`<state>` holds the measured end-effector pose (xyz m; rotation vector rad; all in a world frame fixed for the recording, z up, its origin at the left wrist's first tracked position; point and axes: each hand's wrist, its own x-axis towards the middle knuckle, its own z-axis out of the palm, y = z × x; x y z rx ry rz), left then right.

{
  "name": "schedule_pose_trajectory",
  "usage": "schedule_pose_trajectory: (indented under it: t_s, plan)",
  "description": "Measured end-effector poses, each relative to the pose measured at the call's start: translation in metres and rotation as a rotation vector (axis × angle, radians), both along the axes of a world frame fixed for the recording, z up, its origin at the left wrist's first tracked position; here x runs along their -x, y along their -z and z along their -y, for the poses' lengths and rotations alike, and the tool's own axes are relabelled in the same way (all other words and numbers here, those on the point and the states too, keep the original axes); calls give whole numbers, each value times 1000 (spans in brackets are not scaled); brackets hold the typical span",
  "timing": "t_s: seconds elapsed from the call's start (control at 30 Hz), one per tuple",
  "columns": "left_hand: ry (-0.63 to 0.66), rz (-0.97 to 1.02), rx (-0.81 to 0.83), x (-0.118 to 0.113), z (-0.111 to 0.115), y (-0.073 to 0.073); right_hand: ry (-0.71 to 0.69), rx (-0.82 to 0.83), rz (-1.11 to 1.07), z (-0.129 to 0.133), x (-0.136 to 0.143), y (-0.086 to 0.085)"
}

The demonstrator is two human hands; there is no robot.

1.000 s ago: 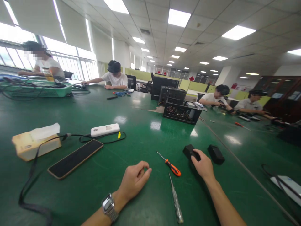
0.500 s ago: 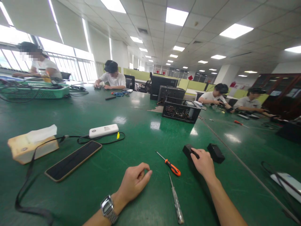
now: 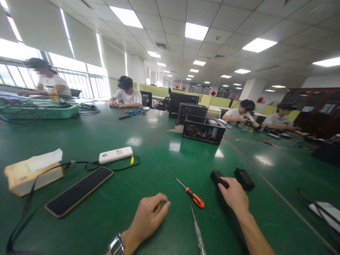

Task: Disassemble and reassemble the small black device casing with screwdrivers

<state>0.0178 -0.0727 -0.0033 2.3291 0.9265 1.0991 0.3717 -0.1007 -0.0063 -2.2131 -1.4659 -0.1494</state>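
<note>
Fingers (image 3: 225, 180) of the right hand (image 3: 235, 197) lie across a black block (image 3: 215, 176) near a similar case (image 3: 243, 179), apparently steadying it, though you can't tell how firmly they grip, while the left hand (image 3: 149, 214) rests loosely open, empty, 2 screwdrivers (image 3: 196, 198) between them, probably parked for easy reach.

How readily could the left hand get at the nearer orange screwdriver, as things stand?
Probably yes: the left hand looks empty, and nothing visible stands between it and the nearer orange screwdriver; the right hand is beyond it, touching a black block.
</note>
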Motion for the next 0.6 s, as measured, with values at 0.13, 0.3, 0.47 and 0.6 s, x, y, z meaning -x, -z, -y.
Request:
schedule_pose_trajectory:
  t_s: [0.13,0.3,0.47,0.6]
  plan:
    - [3,-7,-3,1,0,3,58,8,-7,2,4,-1]
    - [-1,-24,-5,0,1,3,76,126,-24,7,10,-5]
    - [0,-14,-12,-2,3,1,65,175,197,6,21,-6]
    - [6,-20,-15,-1,2,2,77,93,309,-1,26,0]
